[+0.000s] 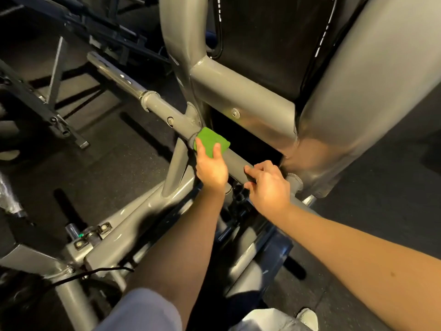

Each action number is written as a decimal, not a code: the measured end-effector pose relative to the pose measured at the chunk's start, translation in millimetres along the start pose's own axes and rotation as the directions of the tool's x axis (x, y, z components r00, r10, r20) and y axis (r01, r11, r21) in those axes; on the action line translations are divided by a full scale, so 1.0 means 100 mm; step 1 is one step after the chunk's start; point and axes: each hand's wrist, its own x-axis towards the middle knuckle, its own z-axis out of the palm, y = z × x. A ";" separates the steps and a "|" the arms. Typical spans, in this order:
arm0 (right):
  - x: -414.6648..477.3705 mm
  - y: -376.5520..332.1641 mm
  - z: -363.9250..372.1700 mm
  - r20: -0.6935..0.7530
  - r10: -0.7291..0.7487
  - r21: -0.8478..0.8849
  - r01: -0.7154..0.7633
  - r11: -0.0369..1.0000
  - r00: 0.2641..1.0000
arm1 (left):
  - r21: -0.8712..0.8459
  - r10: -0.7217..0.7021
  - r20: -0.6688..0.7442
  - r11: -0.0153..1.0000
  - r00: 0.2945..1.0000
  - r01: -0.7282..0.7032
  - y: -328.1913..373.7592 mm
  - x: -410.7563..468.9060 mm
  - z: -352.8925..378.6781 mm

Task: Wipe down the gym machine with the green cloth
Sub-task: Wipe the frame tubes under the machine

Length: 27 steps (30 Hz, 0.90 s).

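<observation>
Pale trouser legs [148,311] and a light shoe [309,317] fill the foreground as a person reaches two bare forearms toward a grey gym machine [238,91]. The left grip [211,168] holds the folded green cloth [211,139], thumb and forefinger pressing it onto the machine's slanted grey tube [235,162]. The cloth sits just beside the welded joint where a strut branches off. The right grip [269,185] is closed around the same tube lower down, near the cloth but not touching it, with fingers curled over the top. A dark rubber floor [107,163] lies beneath, and black equipment [95,25] stands beyond.
</observation>
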 end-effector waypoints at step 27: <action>-0.48 0.25 -0.39 0.209 -0.132 -0.033 0.142 0.989 0.969 | 0.054 -0.050 0.128 0.998 0.991 0.043 -0.03 -0.83 0.16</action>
